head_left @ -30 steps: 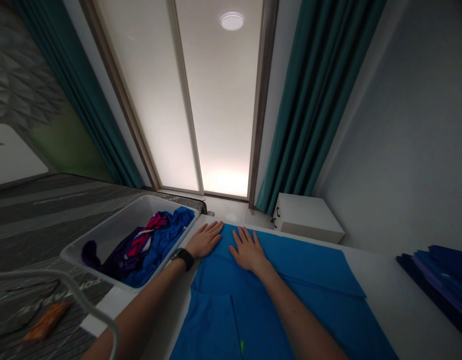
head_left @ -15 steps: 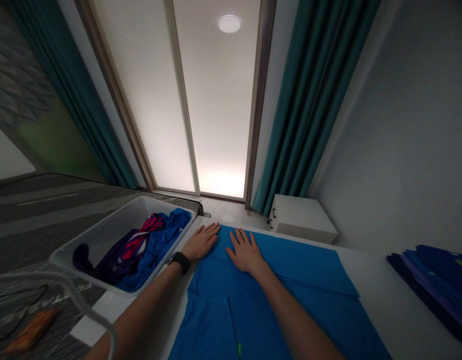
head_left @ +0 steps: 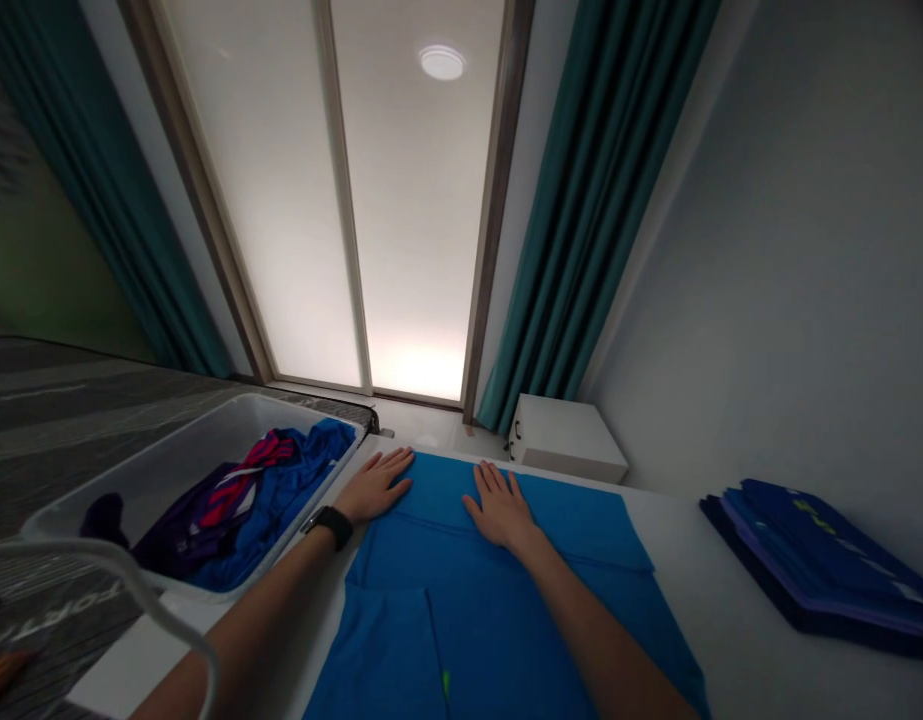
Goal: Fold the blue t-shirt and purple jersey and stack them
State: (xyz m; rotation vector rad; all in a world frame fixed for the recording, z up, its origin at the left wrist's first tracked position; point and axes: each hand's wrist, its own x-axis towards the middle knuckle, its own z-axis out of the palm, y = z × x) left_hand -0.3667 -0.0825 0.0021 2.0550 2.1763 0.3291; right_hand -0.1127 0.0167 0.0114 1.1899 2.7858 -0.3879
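Note:
A blue shirt (head_left: 491, 600) lies spread on the white table (head_left: 738, 640), with a sleeve turned in at its near left and a folded band along its far edge. My left hand (head_left: 372, 486) rests flat at the shirt's far left corner, fingers stretched out; a dark watch (head_left: 332, 524) is on that wrist. Flat on the far part of the cloth, to the right of it, lies my right hand (head_left: 500, 508) with its fingers apart. Neither hand grips anything. The near end of the shirt runs out of view.
At left, a clear plastic bin (head_left: 228, 412) holds crumpled blue, purple and red clothes (head_left: 258, 490). Folded dark blue garments (head_left: 821, 560) are stacked at right. A grey curved tube (head_left: 131, 585) crosses the lower left. Beyond the table stands a white cabinet (head_left: 566, 440).
My right hand has slid a little to the right along the shirt, away from my left hand. The left hand stays at the corner. My view has turned slightly to the right.

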